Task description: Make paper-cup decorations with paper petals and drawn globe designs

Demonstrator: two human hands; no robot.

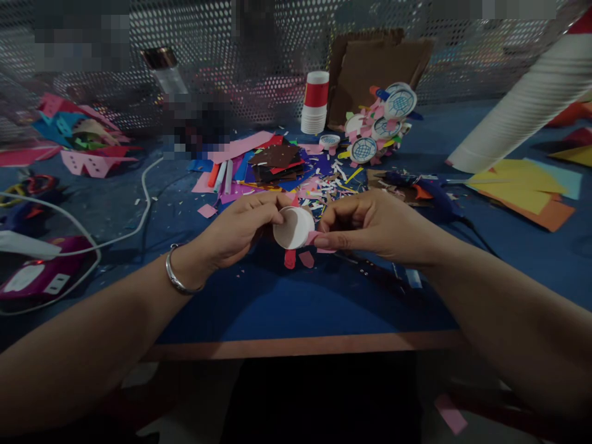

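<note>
My left hand (245,227) is closed on the left edge of a white paper-cup bottom (295,229), a shallow round piece, with the thumb over its rim. My right hand (370,225) pinches a small pink paper piece (313,237) against the right side of that cup bottom. A red paper strip (290,259) sticks out below the cup bottom. Close by on the table lies a loose pink scrap (306,259). Behind the hands are many small paper clippings (328,179). The fingertips under the cup bottom are hidden.
Beyond stand stacked paper cups (315,102) and several decorated cup bottoms (363,149). A blue glue gun (435,196) lies right, near coloured paper sheets (531,188) and a tall cup stack (522,105). Left are a white cable (147,197) and purple device (46,271).
</note>
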